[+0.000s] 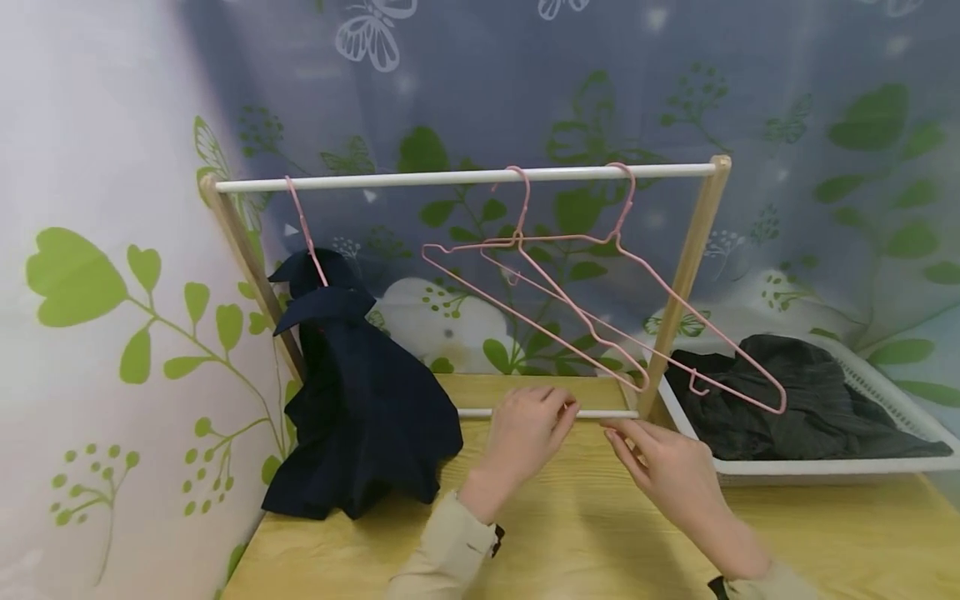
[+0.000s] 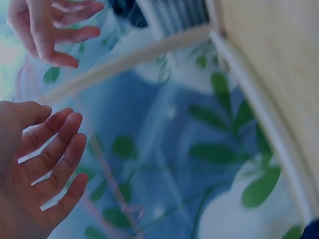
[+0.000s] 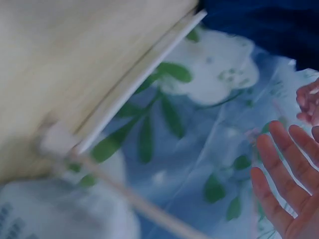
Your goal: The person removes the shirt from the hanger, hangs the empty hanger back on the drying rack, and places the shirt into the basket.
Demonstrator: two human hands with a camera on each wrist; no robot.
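Both hands are held over the table in front of a clothes rack, apart from each other. My left hand (image 1: 525,429) has loosely bent fingers, and the left wrist view shows nothing between them. The fingers of my right hand (image 1: 671,467) are relaxed and hold nothing, as the right wrist view also shows. Behind and above the hands, a pink hanger (image 1: 517,242) and a second pink hanger (image 1: 705,329) hang bare from the white rail (image 1: 450,177). A dark navy garment (image 1: 367,408) hangs at the rail's left end on another pink hanger (image 1: 303,221).
At the right, a white basket (image 1: 832,467) holds crumpled dark grey cloth (image 1: 795,400). The rack's wooden right post (image 1: 690,267) stands beside it. A lower white bar (image 1: 476,412) runs behind the hands. A patterned curtain (image 1: 480,92) backs the wooden table (image 1: 585,533).
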